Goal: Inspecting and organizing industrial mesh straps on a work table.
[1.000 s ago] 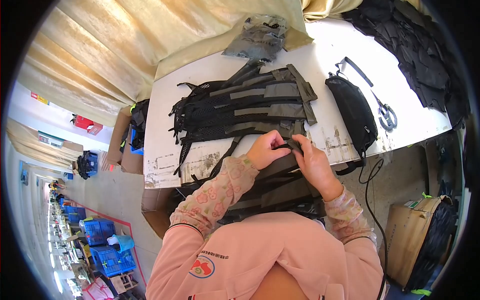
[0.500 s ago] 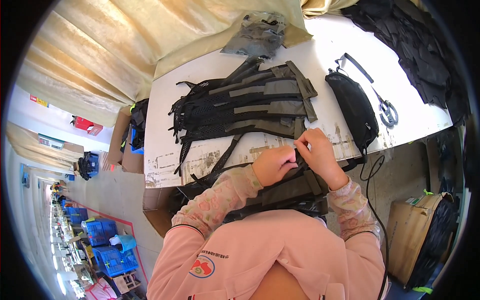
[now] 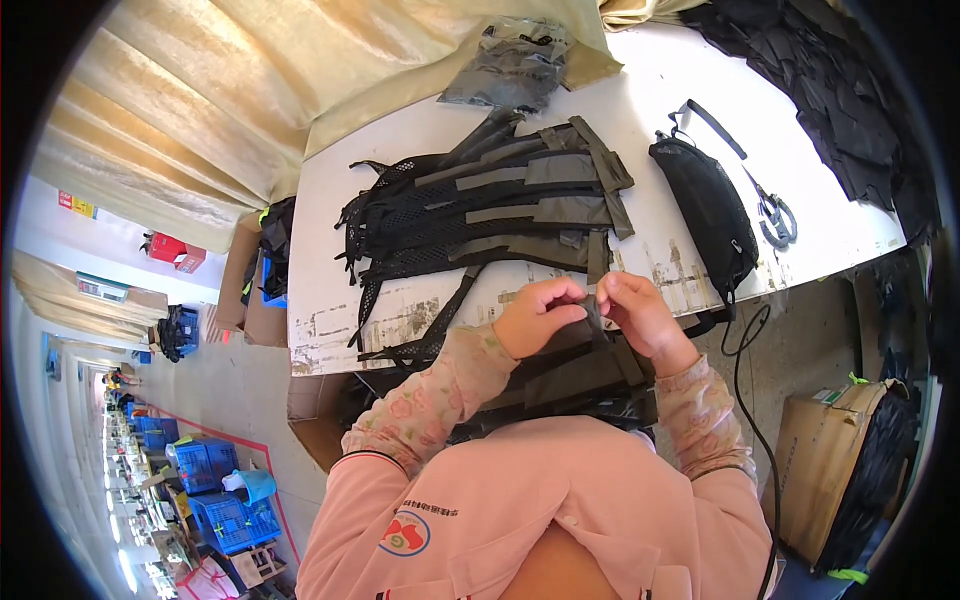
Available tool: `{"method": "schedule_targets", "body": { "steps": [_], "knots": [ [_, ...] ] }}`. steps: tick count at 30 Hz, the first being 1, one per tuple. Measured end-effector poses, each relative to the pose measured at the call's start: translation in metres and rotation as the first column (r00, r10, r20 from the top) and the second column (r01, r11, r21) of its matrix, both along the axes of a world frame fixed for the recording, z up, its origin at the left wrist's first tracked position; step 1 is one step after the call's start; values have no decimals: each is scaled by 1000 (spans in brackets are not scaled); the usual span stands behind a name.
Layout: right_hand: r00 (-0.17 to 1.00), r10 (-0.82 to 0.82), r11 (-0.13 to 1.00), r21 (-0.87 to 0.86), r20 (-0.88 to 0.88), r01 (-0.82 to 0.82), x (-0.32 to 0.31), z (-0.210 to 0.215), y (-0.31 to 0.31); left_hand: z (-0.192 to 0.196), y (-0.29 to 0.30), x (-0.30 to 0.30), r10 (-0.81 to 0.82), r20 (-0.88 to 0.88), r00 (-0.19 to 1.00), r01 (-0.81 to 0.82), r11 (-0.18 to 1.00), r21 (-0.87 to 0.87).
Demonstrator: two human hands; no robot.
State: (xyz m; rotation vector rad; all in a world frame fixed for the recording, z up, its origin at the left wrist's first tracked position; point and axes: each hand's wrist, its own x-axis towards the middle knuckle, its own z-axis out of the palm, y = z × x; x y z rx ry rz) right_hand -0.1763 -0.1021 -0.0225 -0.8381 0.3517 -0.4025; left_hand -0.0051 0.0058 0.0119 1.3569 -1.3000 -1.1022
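Observation:
My left hand (image 3: 538, 318) and my right hand (image 3: 640, 318) meet at the table's front edge. Both pinch a narrow dark fabric strip (image 3: 592, 320) that runs between them; the fingertips partly cover it. Below the hands, dark grey-black fabric pieces (image 3: 570, 380) hang over my lap. Just beyond my hands lies a spread of black mesh and grey strapped pieces (image 3: 500, 205), some straps trailing toward me.
On the white table (image 3: 640, 90) lie a black mesh pouch (image 3: 705, 215), scissors (image 3: 776, 215) and a clear bag of dark items (image 3: 510, 65). Dark fabric (image 3: 830, 100) is heaped far right. A cardboard box (image 3: 825, 480) and a cable (image 3: 755, 420) are at lower right.
My hands have come down slightly toward me, and the fabric strip shows more between them. The straps at the pile's near left have shifted onto the table edge.

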Motion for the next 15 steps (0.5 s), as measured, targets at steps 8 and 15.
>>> {"method": "schedule_targets", "body": {
  "steps": [8,15],
  "knots": [
    [937,302,945,78,175,-319,-7,3,20,6,-4,16,6,46,999,-1,996,-93],
    [1000,29,999,38,-3,-29,-5,5,26,11,-3,21,4,-269,963,9,999,48]
  ]
}}
